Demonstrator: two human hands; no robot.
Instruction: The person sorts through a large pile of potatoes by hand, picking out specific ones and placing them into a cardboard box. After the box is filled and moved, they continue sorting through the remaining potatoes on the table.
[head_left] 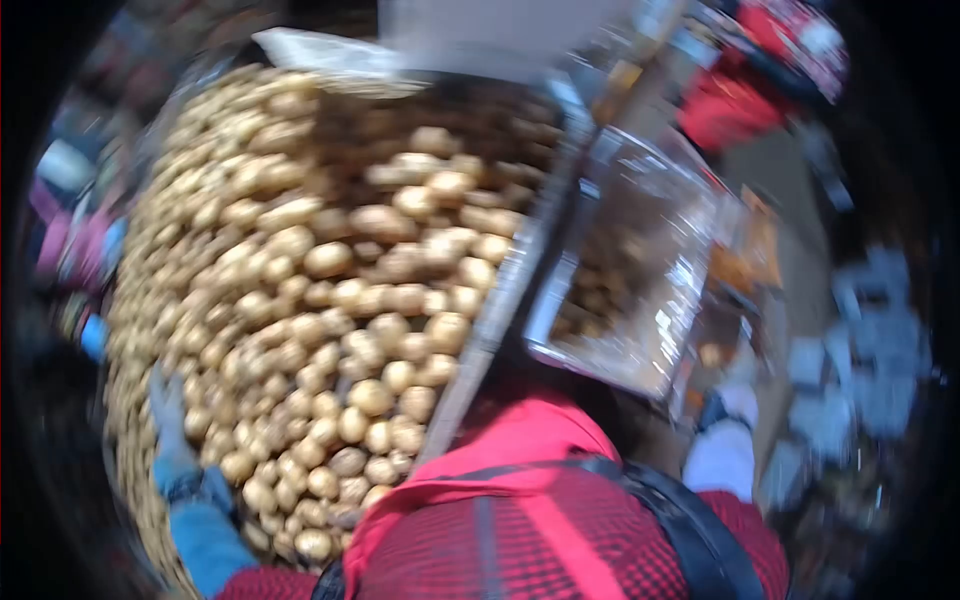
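A large heap of potatoes (330, 260) fills the left and middle of the head view. My left hand (172, 420), in a bluish glove below a blue sleeve, rests at the heap's lower left edge, its fingers stretched out over the potatoes. On the right, beyond a clear plastic-covered container (640, 270), my right hand (738, 375) reaches past a white sleeve near a clear bag. Motion blur smears its fingers, and what it touches cannot be made out.
A long dark board edge (500, 310) separates the heap from the plastic-covered container. Orange packaging (745, 250) lies right of the container. Light blue pieces (865, 350) are scattered at far right. Other people show at the left edge and in red clothing (730, 100) at upper right.
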